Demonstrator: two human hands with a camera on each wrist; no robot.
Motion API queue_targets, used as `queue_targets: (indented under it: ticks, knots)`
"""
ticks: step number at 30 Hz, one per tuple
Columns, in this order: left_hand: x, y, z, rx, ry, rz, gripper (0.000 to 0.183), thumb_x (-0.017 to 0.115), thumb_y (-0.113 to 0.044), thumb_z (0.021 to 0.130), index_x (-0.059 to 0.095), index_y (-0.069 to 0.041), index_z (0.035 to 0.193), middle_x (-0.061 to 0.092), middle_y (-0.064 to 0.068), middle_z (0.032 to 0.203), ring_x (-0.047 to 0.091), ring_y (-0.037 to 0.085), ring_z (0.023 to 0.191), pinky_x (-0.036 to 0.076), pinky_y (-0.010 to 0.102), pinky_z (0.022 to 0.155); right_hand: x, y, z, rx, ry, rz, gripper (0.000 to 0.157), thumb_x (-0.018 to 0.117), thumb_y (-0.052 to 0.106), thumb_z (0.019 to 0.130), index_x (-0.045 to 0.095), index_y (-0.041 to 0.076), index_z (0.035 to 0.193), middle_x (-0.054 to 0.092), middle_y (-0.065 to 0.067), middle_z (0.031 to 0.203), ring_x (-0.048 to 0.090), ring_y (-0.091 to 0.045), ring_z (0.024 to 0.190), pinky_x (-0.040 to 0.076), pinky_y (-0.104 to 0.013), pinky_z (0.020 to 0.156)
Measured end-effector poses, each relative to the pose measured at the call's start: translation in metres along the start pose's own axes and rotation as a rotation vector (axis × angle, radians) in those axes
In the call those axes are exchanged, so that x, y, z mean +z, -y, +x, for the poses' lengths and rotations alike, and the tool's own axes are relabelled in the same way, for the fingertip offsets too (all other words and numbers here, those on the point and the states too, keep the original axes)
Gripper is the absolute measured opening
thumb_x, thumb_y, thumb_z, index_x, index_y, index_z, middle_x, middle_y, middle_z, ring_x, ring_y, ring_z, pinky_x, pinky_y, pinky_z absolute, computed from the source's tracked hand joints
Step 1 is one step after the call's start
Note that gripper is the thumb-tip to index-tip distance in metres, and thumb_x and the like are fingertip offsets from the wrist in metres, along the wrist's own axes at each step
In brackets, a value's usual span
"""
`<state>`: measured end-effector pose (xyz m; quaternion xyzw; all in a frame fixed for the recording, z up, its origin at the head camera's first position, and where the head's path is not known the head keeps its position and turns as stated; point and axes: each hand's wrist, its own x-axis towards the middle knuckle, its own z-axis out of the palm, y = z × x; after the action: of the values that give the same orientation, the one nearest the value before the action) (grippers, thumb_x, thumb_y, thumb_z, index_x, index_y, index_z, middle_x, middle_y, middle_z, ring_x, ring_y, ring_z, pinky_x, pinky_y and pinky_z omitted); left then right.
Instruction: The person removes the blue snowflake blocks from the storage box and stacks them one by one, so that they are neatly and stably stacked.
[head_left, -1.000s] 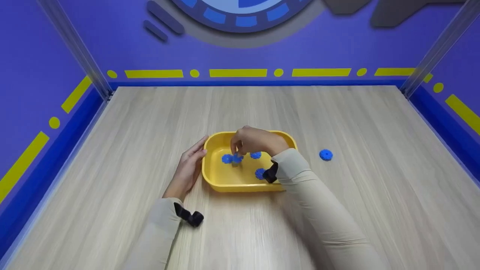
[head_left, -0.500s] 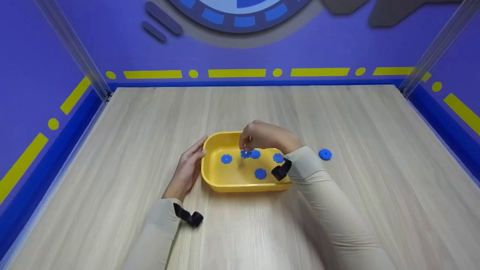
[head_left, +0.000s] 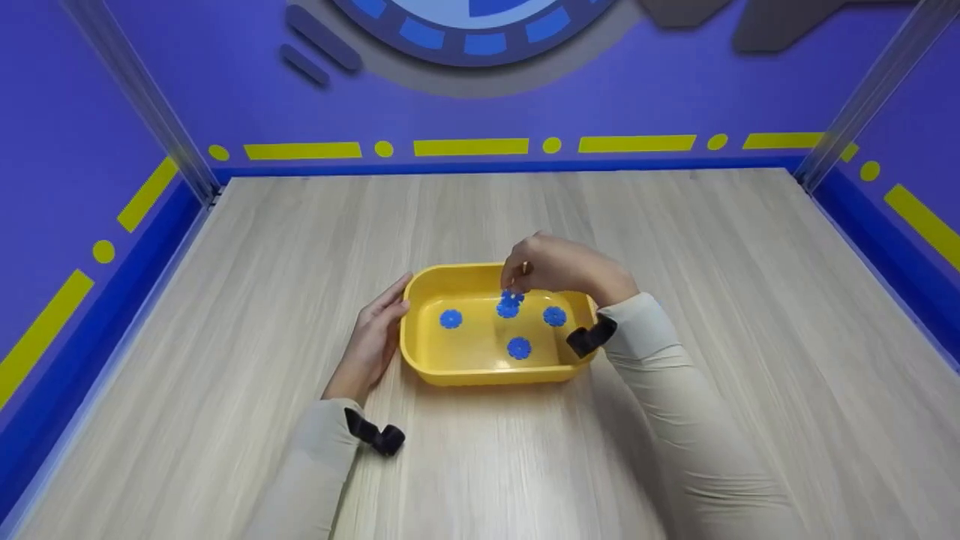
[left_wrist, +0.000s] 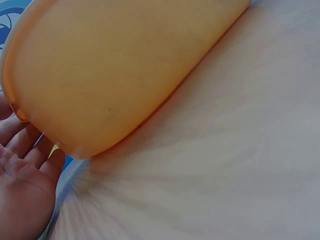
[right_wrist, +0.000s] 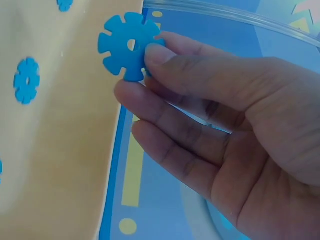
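Observation:
A yellow plastic tray [head_left: 480,375] stands on the table with several flat blue notched discs lying apart on its floor, among them a front disc [head_left: 519,348] and a left disc [head_left: 451,319]. My left hand [head_left: 373,337] holds the tray's left end, thumb at the rim and fingers along the outer wall. Over the tray's far side, my right hand [head_left: 566,266] pinches another notched disc [right_wrist: 131,47] between thumb and fingers. In the head view that disc overlaps one on the floor; the right wrist view shows its slots and central hole.
The wooden table [head_left: 330,225] extends all round the tray. Purple-blue panels [head_left: 480,112] with yellow markings wall it in at the back and both sides. A black wrist camera [head_left: 591,336] on the right sleeve overlaps the tray's right end.
My right hand has moved right and away from me, lifting the pinched disc off the tray floor. The right sleeve now covers where a disc lay on the table. The left hand stays in place.

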<state>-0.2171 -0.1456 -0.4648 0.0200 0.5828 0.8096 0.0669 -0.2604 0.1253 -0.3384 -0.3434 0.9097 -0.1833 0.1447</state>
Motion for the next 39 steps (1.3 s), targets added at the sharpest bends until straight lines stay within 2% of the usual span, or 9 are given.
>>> queue_targets:
  ticks: [13, 24, 32, 39]
  knots:
    - [0.000, 0.001, 0.001, 0.006, 0.003, -0.001, 0.053, 0.047, -0.009, 0.097, 0.035, -0.006, 0.149, 0.027, 0.006, 0.158, 0.029, 0.019, 0.144, 0.032, 0.031, 0.115, -0.009, -0.031, -0.030, 0.041, -0.109, 0.042, 0.015, 0.067, 0.005, 0.088, 0.075, 0.007, 0.100, 0.073, -0.007, 0.095, 0.067, -0.019, 0.083, 0.060, -0.035, 0.080]
    - [-0.002, 0.003, 0.001, -0.006, -0.002, 0.041, 0.052, 0.047, -0.010, 0.097, 0.036, -0.008, 0.148, 0.030, 0.005, 0.157, 0.028, 0.017, 0.145, 0.031, 0.030, 0.116, -0.013, -0.057, -0.057, 0.094, -0.127, 0.104, 0.019, 0.065, 0.003, 0.089, 0.074, 0.008, 0.105, 0.073, -0.007, 0.099, 0.068, -0.019, 0.085, 0.060, -0.033, 0.078]
    - [-0.003, 0.002, 0.001, 0.001, -0.008, 0.032, 0.052, 0.047, -0.008, 0.097, 0.037, -0.006, 0.148, 0.030, 0.005, 0.157, 0.028, 0.017, 0.145, 0.030, 0.031, 0.117, -0.011, -0.072, -0.073, 0.127, -0.216, 0.104, 0.017, 0.063, 0.004, 0.090, 0.074, 0.008, 0.103, 0.072, -0.008, 0.097, 0.067, -0.019, 0.083, 0.059, -0.037, 0.078]
    - [-0.001, 0.001, 0.000, 0.009, -0.001, 0.019, 0.053, 0.047, -0.008, 0.097, 0.036, -0.006, 0.148, 0.029, 0.005, 0.158, 0.027, 0.018, 0.145, 0.029, 0.031, 0.117, -0.004, -0.088, -0.088, 0.174, -0.288, 0.162, 0.017, 0.063, 0.005, 0.090, 0.074, 0.007, 0.104, 0.071, -0.009, 0.098, 0.068, -0.020, 0.083, 0.059, -0.039, 0.081]
